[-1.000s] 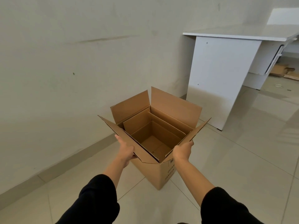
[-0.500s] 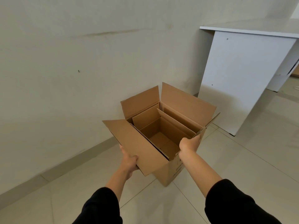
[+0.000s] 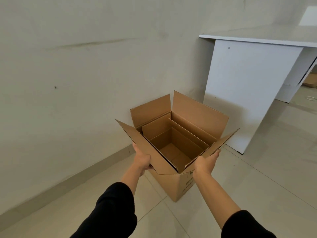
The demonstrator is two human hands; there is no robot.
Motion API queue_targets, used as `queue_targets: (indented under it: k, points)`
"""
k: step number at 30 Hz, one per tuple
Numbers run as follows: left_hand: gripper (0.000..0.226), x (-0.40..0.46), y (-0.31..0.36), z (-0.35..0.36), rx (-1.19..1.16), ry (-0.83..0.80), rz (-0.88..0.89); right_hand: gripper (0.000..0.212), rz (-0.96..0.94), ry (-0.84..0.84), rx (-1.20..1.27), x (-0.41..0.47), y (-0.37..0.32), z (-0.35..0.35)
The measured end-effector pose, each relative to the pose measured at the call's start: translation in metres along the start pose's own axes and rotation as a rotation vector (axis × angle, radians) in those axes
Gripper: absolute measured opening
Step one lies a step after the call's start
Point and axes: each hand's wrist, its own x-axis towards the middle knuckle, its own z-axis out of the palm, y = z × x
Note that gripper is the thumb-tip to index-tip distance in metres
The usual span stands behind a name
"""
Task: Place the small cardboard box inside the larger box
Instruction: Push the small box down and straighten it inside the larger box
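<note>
Small cardboard box (image 3: 173,143) already down inside the larger box (image 3: 178,184), open top up, its raised flaps showing just within the larger one's walls toward the far and left sides. Larger box standing on the tiled floor (image 3: 257,194), close to the wall (image 3: 77,66), its near corner toward the wearer. Left hand (image 3: 141,160) tucked under the near-left outer flap, fingers curled beneath it and holding it splayed outward; right hand (image 3: 205,163) flat under the near-right flap, palm up, propping it rather than pinching it. Probably held so to keep the mouth wide and the inner box clear of the flaps while settling. Placement seemingly done, bar letting go. Floor pale, glossy, with thin grout lines; a low skirting along the wall's foot. White desk (image 3: 248,83) near the box's far-right side, against the same wall.
</note>
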Motion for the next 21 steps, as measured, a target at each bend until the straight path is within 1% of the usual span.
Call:
queue_targets:
  k: [6,13,15,18,21]
  points:
    - [0.076,0.037,-0.007,0.04,-0.049,-0.021,0.004,0.086,-0.024,0.052,-0.007,0.066,-0.022,0.002]
    - [0.084,0.064,0.017,0.079,-0.049,-0.064,0.024,0.086,-0.04,0.12,-0.055,0.12,-0.052,0.018]
    - [0.087,0.062,0.027,0.088,-0.024,-0.093,0.028,0.087,-0.026,0.138,-0.054,0.127,-0.057,0.018]
    - [0.084,0.063,0.041,0.098,-0.01,-0.111,0.018,0.089,-0.016,0.144,-0.086,0.13,-0.065,0.013]
    - [0.087,0.062,0.055,0.106,0.018,-0.102,-0.012,0.09,-0.035,0.104,-0.136,0.13,-0.072,0.011]
